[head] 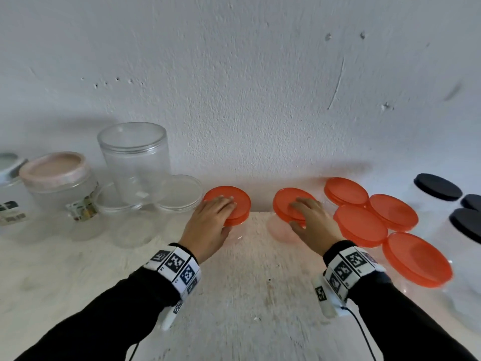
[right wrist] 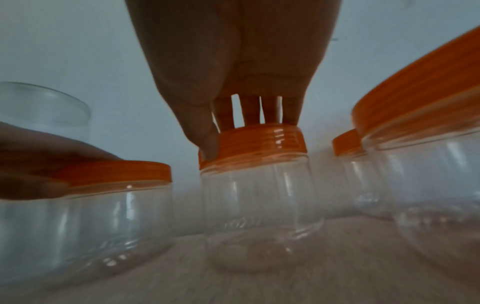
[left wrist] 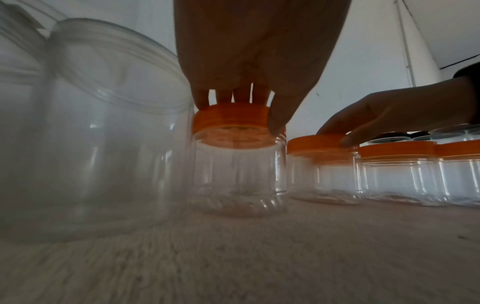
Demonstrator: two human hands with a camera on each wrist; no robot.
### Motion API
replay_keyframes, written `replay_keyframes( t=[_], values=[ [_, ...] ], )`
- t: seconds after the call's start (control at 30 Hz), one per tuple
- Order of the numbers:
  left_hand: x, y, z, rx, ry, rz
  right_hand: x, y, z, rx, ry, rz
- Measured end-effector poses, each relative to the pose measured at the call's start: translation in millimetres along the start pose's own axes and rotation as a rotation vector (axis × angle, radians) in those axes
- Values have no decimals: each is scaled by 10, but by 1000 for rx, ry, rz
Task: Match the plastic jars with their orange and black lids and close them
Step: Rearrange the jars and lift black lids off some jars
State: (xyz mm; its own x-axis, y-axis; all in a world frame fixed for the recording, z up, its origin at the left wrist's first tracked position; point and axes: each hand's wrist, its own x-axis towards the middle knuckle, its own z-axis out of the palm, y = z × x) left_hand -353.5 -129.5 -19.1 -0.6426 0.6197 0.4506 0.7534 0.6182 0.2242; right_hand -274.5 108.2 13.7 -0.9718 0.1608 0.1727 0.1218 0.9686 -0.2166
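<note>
Item one: my left grip (head: 212, 221) clasps an orange lid (head: 235, 204) on its clear jar (left wrist: 237, 174), desk (head: 247, 295) centre, 11 o'clock. Item two: my right grip (head: 311, 222) clasps a second orange lid (head: 285, 204), 1 o'clock; four capped jars (head: 361, 225) at 2 o'clock.

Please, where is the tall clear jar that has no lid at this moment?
In the head view the tall clear jar stands on the left by the wall, between the pink-lidded jar and the orange lid under the left hand.

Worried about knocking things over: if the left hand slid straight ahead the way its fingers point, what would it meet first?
Past the orange lid that the left hand grips, probably the wall; the clear lid lies just to the left, though depth is unclear.
</note>
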Motion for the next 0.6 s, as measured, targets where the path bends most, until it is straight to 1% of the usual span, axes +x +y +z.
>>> replay_keyframes(
  t=[0.1, 0.23, 0.43, 0.6],
  values=[
    [18, -17, 18, -12, 7, -11, -14, -116, 96, 59, 17, -97],
    [20, -24, 39, -39, 15, -8, 12, -201, 200, 158, 71, -166],
    [10, -47, 62, -58, 17, -22, 55, -239, 268, 169, 123, -203],
    [12, -26, 56, -72, -1, -32, 30, -259, 229, 145, 101, -189]
  ],
)
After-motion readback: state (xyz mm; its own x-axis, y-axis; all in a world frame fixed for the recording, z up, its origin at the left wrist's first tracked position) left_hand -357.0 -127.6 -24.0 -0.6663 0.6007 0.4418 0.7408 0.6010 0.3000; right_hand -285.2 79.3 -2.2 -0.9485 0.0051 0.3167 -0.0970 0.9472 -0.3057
